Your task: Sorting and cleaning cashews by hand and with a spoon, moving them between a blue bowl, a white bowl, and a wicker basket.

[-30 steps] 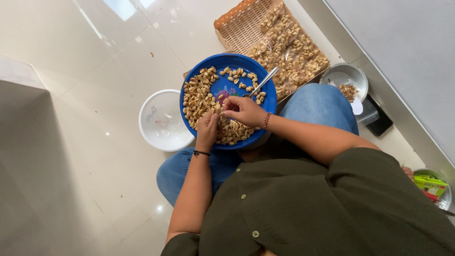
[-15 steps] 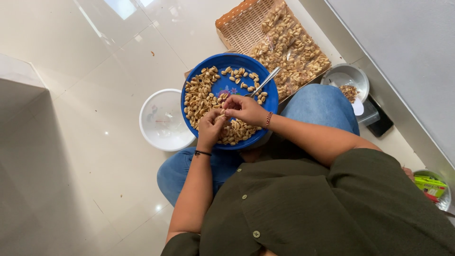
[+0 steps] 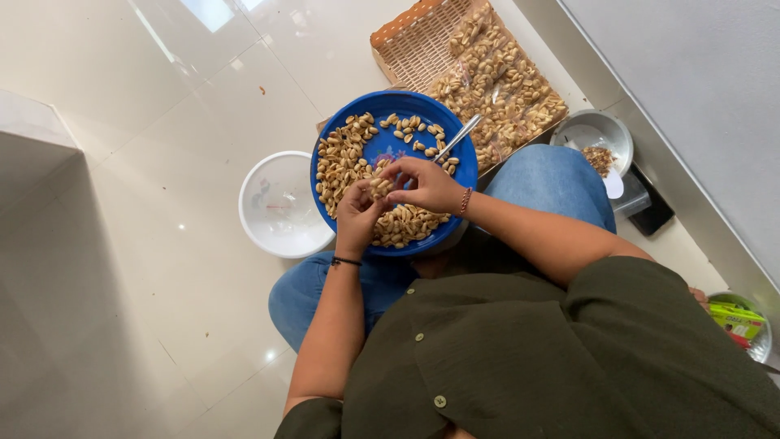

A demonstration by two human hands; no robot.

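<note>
1. Glossy pale tile floor (image 3: 138,244): wide bare room to the left and front of the seated person; grey wall (image 3: 691,89) closing off the right side.
2. Blue round plate (image 3: 390,146) resting on the lap over blue jeans; peanuts (image 3: 337,162) heaped along its left and near edges, centre partly bare.
3. Left hand (image 3: 357,215) over the plate's near rim, fingers curled up around several peanuts.
4. Right hand (image 3: 426,185) just beside it, fingertips pinched narrow on a nut, touching the left fingertips.
5. Metal spoon (image 3: 459,136) lying across the plate's far right rim.
6. White bowl (image 3: 280,207) on the floor, touching the plate's left edge.
7. Woven tray (image 3: 422,41) beyond the plate's far edge, loaded with more peanuts on its right half.
8. Small metal bowl (image 3: 601,138) near the wall, right of the tray, holding a few dark scraps.
</note>
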